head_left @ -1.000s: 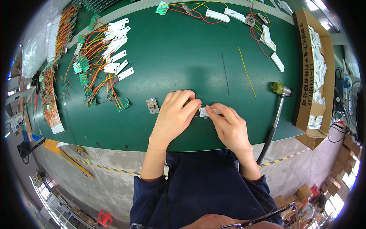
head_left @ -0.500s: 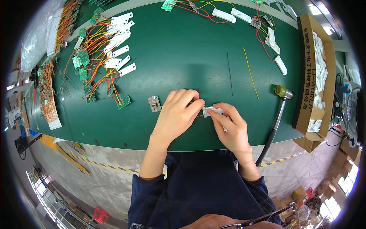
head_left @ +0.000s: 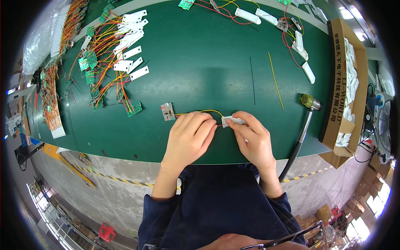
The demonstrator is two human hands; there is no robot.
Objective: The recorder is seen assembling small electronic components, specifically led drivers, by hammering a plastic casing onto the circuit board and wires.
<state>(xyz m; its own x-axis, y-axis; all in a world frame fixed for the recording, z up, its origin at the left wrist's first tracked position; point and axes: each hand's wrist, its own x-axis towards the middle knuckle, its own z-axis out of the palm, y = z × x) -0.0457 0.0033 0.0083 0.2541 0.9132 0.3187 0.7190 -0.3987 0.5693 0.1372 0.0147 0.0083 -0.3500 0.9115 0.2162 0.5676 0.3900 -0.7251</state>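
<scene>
My right hand (head_left: 255,139) pinches a small white plastic housing (head_left: 228,121) between thumb and fingers, just above the green table near its front edge. A yellow wire (head_left: 210,110) arcs from the housing over my left hand to a small circuit board (head_left: 168,112) lying on the table. My left hand (head_left: 189,139) is closed, its fingertips close to the left end of the housing. A short red wire (head_left: 219,125) shows between those fingertips and the housing; the rest of it runs hidden behind the fingers.
A hammer (head_left: 307,101) lies to the right, beside a cardboard box (head_left: 338,96) of white housings. Loose dark (head_left: 252,81) and yellow (head_left: 275,79) wires lie ahead. Wired green boards (head_left: 91,60) with white strips (head_left: 132,52) crowd the left; finished-looking assemblies (head_left: 248,16) line the far edge.
My left hand has dropped down and slightly left, away from the housing's top edge, uncovering the yellow wire's arc. My right hand stays in place with the housing.
</scene>
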